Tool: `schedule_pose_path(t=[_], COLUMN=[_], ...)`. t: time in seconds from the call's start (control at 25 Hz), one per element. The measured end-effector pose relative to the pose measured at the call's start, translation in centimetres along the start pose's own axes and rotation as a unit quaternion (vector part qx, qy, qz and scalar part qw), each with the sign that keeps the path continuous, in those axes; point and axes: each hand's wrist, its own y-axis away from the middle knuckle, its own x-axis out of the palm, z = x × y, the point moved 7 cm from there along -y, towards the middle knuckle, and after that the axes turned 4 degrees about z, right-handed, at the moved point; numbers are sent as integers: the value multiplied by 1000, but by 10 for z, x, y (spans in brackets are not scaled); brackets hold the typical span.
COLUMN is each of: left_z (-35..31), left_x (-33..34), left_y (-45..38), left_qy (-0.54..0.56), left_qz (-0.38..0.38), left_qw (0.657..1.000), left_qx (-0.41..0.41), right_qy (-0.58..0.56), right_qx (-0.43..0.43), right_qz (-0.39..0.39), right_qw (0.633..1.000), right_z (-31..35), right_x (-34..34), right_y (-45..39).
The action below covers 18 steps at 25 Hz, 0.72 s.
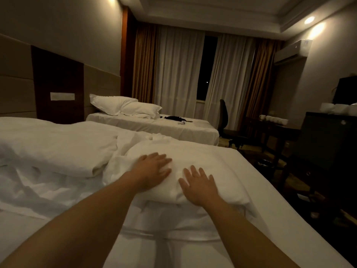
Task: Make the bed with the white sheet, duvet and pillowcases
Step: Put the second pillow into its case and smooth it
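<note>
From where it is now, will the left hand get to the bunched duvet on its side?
Probably yes. The left hand lies flat on the pillow, and the duvet sits just beside it with only loose sheet between.

All the bedding is plain white — the folded duvet (202,163), the sheet (193,246), the near pillow (58,147) and the two far pillows (125,105). The outer curtains (144,62) are golden brown, the inner sheers (177,70) off-white — the headboard panel (58,84) dark reddish brown, the cabinet (328,144) black.

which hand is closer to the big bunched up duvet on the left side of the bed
Left. The left hand rests flat on the pillow just right of the duvet; the right hand lies farther right.
</note>
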Motion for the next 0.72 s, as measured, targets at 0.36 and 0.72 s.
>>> schedule_pose_path(t=[0.36, 0.72], left_z=[22, 39], left_x=[43, 73], left_y=[-119, -199], left_qy=[-59, 32], left_qz=[148, 237], left_qw=[987, 970], left_qx=[-15, -46], right_qy=[11, 9], right_qx=[-25, -26], right_qz=[8, 100], right_qw=[1000, 995], right_z=[-15, -49], right_x=[0, -8], right_y=[-78, -160])
